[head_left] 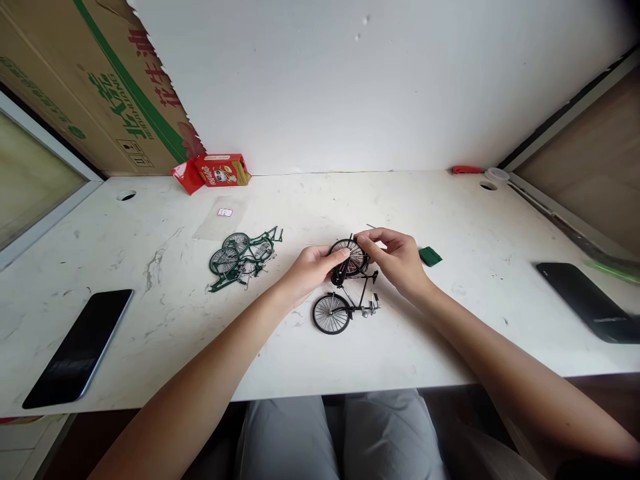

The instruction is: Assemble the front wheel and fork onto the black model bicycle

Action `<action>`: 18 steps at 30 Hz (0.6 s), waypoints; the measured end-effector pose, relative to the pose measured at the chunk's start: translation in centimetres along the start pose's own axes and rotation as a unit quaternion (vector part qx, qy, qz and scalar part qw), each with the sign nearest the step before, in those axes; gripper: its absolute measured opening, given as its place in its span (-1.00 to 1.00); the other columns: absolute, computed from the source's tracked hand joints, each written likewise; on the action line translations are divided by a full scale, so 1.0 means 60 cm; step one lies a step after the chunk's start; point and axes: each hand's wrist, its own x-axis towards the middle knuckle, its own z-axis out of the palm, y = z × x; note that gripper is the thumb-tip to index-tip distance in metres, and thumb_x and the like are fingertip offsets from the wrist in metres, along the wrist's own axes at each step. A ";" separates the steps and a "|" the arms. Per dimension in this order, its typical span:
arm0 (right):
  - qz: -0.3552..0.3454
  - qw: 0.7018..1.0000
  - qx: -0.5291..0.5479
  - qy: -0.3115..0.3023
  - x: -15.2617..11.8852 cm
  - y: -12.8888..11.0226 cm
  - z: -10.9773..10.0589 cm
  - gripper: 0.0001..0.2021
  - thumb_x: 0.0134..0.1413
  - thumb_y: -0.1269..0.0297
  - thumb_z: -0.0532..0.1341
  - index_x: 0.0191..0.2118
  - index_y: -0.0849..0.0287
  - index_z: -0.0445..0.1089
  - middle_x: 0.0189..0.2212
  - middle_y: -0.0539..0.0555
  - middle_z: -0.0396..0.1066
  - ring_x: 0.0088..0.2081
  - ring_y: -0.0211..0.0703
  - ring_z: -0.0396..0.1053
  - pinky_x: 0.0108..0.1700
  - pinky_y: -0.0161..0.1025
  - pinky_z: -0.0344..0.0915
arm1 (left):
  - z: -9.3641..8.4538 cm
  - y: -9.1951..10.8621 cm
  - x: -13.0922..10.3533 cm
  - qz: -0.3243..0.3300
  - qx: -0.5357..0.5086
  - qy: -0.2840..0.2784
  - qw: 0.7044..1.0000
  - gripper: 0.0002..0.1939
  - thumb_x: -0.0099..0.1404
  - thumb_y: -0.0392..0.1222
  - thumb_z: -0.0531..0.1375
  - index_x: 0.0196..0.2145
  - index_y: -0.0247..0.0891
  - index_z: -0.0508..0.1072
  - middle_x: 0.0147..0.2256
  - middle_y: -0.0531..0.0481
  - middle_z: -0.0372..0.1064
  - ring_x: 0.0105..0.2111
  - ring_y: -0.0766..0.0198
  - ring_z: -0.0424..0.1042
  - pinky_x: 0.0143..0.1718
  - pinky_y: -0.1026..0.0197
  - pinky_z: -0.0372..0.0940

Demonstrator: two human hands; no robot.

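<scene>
Between both hands is a black model bicycle (pixel 331 313), its front wheel and handlebar toward me and its rear wheel at the far end. My left hand (pixel 311 272) grips the rear wheel area from the left, thumb on the spokes. From the right, my right hand (pixel 395 257) pinches the rim or mudguard of that same wheel. Part of the wheel is hidden by my fingers. To the left lie green model bicycle parts (pixel 245 257) with two wheels. Just beyond my right hand is a small dark green piece (pixel 430 256).
A black phone (pixel 80 347) lies at the left, and another dark phone-like object (pixel 585 300) at the right. Near the back are a red box (pixel 225 170), a clear plastic bag (pixel 220 220), a red tool-like item (pixel 467 170) and a round clear lid (pixel 497 175). A white panel (pixel 350 87) stands behind.
</scene>
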 end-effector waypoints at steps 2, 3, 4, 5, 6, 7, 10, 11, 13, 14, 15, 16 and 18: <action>-0.003 1.000 -0.008 -0.001 0.002 0.003 0.000 -0.70 0.22 -0.05 0.40 -0.20 0.09 0.63 -0.18 0.13 0.62 -0.17 -0.05 0.50 -0.24 -0.12 0.44 | 0.000 -0.002 0.001 0.007 0.009 0.003 1.000 -0.61 0.34 0.05 0.40 -0.09 -0.37 0.67 -0.09 -0.27 0.62 -0.10 0.11 0.56 0.04 0.05 0.37; -0.006 1.000 -0.013 -0.001 0.002 0.004 0.000 -0.70 0.23 -0.05 0.39 -0.20 0.09 0.63 -0.18 0.13 0.61 -0.17 -0.05 0.50 -0.25 -0.13 0.44 | 0.000 -0.002 0.001 0.009 0.012 0.004 1.000 -0.61 0.34 0.05 0.40 -0.10 -0.36 0.66 -0.10 -0.26 0.62 -0.11 0.12 0.55 0.02 0.07 0.37; -0.011 1.000 -0.020 -0.002 0.003 0.006 0.000 -0.70 0.23 -0.05 0.39 -0.20 0.09 0.63 -0.18 0.13 0.61 -0.17 -0.05 0.50 -0.26 -0.14 0.44 | 0.000 -0.003 0.001 0.011 0.016 0.006 1.000 -0.61 0.34 0.06 0.40 -0.11 -0.36 0.66 -0.10 -0.25 0.62 -0.12 0.14 0.55 -0.01 0.09 0.37; -0.017 0.999 -0.027 -0.003 0.004 0.006 0.000 -0.71 0.24 -0.05 0.38 -0.19 0.09 0.63 -0.18 0.13 0.60 -0.17 -0.06 0.49 -0.26 -0.14 0.44 | 0.000 -0.002 0.002 0.013 0.020 0.008 1.000 -0.61 0.34 0.07 0.40 -0.12 -0.36 0.66 -0.11 -0.24 0.62 -0.14 0.16 0.54 -0.04 0.11 0.36; -0.025 0.999 -0.034 -0.003 0.004 0.007 -0.001 -0.71 0.25 -0.04 0.38 -0.15 0.08 0.62 -0.20 0.12 0.59 -0.18 -0.06 0.49 -0.26 -0.14 0.44 | 0.000 -0.002 0.002 0.013 0.024 0.010 1.000 -0.61 0.35 0.07 0.39 -0.12 -0.36 0.66 -0.13 -0.23 0.61 -0.15 0.17 0.53 -0.07 0.13 0.35; -0.032 0.999 -0.042 -0.004 0.004 0.007 -0.001 -0.70 0.25 -0.04 0.38 -0.10 0.06 0.61 -0.21 0.11 0.58 -0.18 -0.07 0.49 -0.26 -0.15 0.44 | -0.001 -0.002 0.002 0.013 0.029 0.014 0.999 -0.61 0.35 0.08 0.39 -0.13 -0.36 0.65 -0.14 -0.22 0.61 -0.17 0.18 0.53 -0.09 0.14 0.35; -0.053 0.996 -0.065 -0.009 0.005 0.005 -0.004 -0.63 0.25 -0.02 0.39 0.07 0.02 0.53 -0.23 0.07 0.56 -0.14 -0.05 0.51 -0.24 -0.15 0.47 | -0.002 -0.002 0.003 0.014 0.034 0.017 0.999 -0.61 0.35 0.08 0.38 -0.14 -0.36 0.64 -0.15 -0.20 0.59 -0.18 0.19 0.51 -0.10 0.14 0.33; -0.060 0.995 -0.073 -0.012 0.005 0.003 -0.005 -0.64 0.25 -0.01 0.39 0.07 0.01 0.53 -0.21 0.08 0.57 -0.12 -0.04 0.52 -0.23 -0.14 0.49 | -0.004 -0.003 0.004 0.017 0.032 0.015 0.999 -0.61 0.35 0.08 0.38 -0.13 -0.35 0.64 -0.15 -0.20 0.59 -0.17 0.20 0.51 -0.08 0.14 0.33; -0.082 0.992 -0.091 -0.023 0.007 0.000 -0.010 -0.72 0.26 0.00 0.38 -0.02 0.01 0.56 -0.14 0.10 0.58 -0.06 -0.01 0.53 -0.20 -0.12 0.51 | -0.006 -0.006 0.005 0.024 0.031 0.009 0.999 -0.60 0.35 0.08 0.38 -0.12 -0.35 0.64 -0.15 -0.18 0.58 -0.17 0.21 0.50 -0.08 0.15 0.32; -0.096 0.990 -0.101 -0.029 0.009 -0.002 -0.013 -0.76 0.27 0.00 0.37 -0.07 0.01 0.57 -0.11 0.10 0.59 -0.04 0.00 0.53 -0.19 -0.10 0.52 | -0.008 -0.008 0.006 0.026 0.034 0.008 0.999 -0.60 0.35 0.09 0.38 -0.12 -0.35 0.64 -0.16 -0.17 0.58 -0.18 0.22 0.49 -0.09 0.16 0.31; -0.113 0.987 -0.111 -0.037 0.010 -0.004 -0.018 -0.78 0.28 0.01 0.36 -0.11 0.00 0.59 -0.08 0.11 0.59 -0.02 0.00 0.53 -0.18 -0.08 0.53 | -0.009 -0.010 0.007 0.027 0.039 0.008 0.999 -0.59 0.34 0.11 0.38 -0.11 -0.34 0.64 -0.17 -0.15 0.57 -0.20 0.23 0.48 -0.11 0.17 0.30; -0.131 0.982 -0.124 -0.049 0.013 -0.006 -0.023 -0.80 0.30 0.02 0.36 -0.13 -0.01 0.60 -0.07 0.11 0.59 -0.01 0.01 0.53 -0.17 -0.06 0.54 | -0.010 -0.012 0.008 0.028 0.046 0.010 0.999 -0.58 0.34 0.12 0.38 -0.11 -0.34 0.64 -0.19 -0.14 0.56 -0.22 0.24 0.47 -0.13 0.17 0.29; -0.167 0.970 -0.155 -0.088 0.017 -0.011 -0.037 -0.82 0.32 0.04 0.34 -0.12 -0.05 0.63 -0.08 0.12 0.59 0.00 0.04 0.51 -0.16 -0.01 0.54 | -0.011 -0.016 0.009 0.029 0.056 0.012 0.998 -0.56 0.34 0.14 0.38 -0.13 -0.34 0.64 -0.22 -0.12 0.55 -0.24 0.25 0.45 -0.17 0.18 0.27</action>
